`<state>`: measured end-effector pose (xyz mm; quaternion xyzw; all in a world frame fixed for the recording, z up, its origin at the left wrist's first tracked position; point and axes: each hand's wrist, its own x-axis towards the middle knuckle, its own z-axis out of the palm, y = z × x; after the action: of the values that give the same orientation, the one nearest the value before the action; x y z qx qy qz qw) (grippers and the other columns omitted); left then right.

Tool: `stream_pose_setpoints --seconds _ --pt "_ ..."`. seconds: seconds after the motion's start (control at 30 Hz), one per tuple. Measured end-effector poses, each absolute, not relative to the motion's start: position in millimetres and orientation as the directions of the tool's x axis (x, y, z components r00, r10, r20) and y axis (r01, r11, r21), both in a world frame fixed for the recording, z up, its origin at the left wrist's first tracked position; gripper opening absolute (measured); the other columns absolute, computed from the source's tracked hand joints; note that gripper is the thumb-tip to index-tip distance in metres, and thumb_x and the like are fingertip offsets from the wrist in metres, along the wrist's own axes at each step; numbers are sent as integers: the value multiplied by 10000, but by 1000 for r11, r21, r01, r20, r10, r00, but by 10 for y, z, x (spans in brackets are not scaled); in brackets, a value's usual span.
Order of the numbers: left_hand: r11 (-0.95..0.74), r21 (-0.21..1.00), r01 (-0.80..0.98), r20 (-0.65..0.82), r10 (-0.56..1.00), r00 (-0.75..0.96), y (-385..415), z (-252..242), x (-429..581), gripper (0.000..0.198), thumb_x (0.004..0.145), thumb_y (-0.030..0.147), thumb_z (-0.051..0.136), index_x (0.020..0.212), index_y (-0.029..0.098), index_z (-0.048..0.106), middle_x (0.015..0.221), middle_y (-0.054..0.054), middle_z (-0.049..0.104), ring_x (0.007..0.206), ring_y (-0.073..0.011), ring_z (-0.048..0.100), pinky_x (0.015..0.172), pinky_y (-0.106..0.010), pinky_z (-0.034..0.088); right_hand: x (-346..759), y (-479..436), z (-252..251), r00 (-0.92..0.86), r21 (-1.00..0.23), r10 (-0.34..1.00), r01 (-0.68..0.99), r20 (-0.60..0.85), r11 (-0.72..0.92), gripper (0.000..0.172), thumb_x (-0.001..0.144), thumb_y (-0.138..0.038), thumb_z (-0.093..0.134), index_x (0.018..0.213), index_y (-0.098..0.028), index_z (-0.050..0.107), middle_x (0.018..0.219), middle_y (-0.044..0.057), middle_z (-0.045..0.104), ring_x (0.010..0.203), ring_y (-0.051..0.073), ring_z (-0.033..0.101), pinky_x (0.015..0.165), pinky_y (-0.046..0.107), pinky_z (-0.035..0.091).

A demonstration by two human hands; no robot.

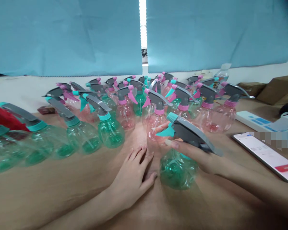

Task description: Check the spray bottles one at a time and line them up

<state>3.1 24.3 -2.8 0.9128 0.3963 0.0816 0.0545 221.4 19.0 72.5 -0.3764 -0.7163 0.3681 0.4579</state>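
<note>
A green spray bottle [177, 169] with a grey trigger head [192, 132] and teal nozzle stands on the wooden table [62, 191] in front of me. My right hand [194, 153] is wrapped round its neck and trigger head, fingers closed. My left hand [132, 179] lies flat on the table just left of that bottle, fingers spread, thumb near the bottle's base. Behind stand several pink spray bottles [157, 124] and, to the left, green spray bottles [109, 129].
A phone [266, 156] with a lit screen lies at the right. A white power strip [254, 120] and cardboard boxes [273, 89] sit at the far right. A red object [4, 118] is at the left edge. Blue curtains [62, 35] hang behind.
</note>
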Motion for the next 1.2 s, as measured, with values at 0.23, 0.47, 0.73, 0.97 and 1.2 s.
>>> stream_pose_setpoints --seconds 0.23,0.47,0.73,0.97,1.2 --pt "-704 166 691 94 709 699 308 -19 -56 511 959 398 466 1400 142 449 1462 -155 429 1366 -325 350 1085 -527 327 2204 212 691 -302 -867 862 167 408 469 166 859 -216 603 1021 -244 575 843 -33 534 623 79 478 575 220 418" --pt "-707 160 689 91 705 703 301 -22 -43 511 953 388 477 1405 151 441 1476 -147 412 1379 -309 329 1094 -512 318 2187 225 666 -286 -880 865 120 413 460 100 853 -201 606 928 -256 570 672 -47 455 638 108 505 618 233 454" --pt "-708 155 689 70 703 707 311 -17 -37 515 963 394 463 1404 129 447 1480 -157 402 1385 -311 317 1105 -520 300 2216 182 719 -301 -867 873 209 383 452 195 865 -232 593 1057 -253 560 912 -19 586 635 85 517 537 222 418" --pt "-712 150 686 90 701 707 304 -17 -38 498 961 389 460 1387 132 459 1464 -153 426 1376 -304 338 1106 -510 306 2230 178 751 -306 -829 863 278 403 486 75 883 -247 571 888 -251 496 696 -44 432 536 92 391 466 239 341" --pt "-714 146 685 99 699 708 297 -26 -42 494 962 396 455 1385 141 462 1462 -147 429 1374 -304 339 1100 -509 314 2235 215 735 -285 -756 812 303 509 580 209 888 -234 554 728 -225 420 685 -47 400 578 99 364 526 248 333"
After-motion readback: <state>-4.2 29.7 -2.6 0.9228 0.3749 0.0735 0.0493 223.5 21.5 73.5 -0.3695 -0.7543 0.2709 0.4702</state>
